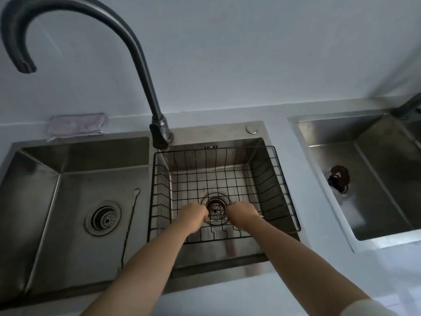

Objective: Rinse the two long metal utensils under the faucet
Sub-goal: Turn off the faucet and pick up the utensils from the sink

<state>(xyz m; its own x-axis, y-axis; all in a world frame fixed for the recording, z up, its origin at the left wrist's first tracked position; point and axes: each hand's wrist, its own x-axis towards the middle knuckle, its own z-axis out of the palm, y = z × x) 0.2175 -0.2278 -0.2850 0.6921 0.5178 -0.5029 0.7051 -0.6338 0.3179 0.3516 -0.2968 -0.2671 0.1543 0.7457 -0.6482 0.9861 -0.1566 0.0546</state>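
Both my hands reach down into the black wire basket that sits in the right basin. My left hand and my right hand are closed on the two ends of a thin metal utensil lying across the basket floor just in front of the drain; its tip pokes out past my right hand. A second long thin metal utensil lies along the right side of the left basin. The tall curved faucet has its spout swung over the left basin; no water is visible.
A folded pinkish cloth lies on the counter behind the left basin. A separate steel sink stands to the right, with a dark object at its drain. The left basin's drain strainer is open.
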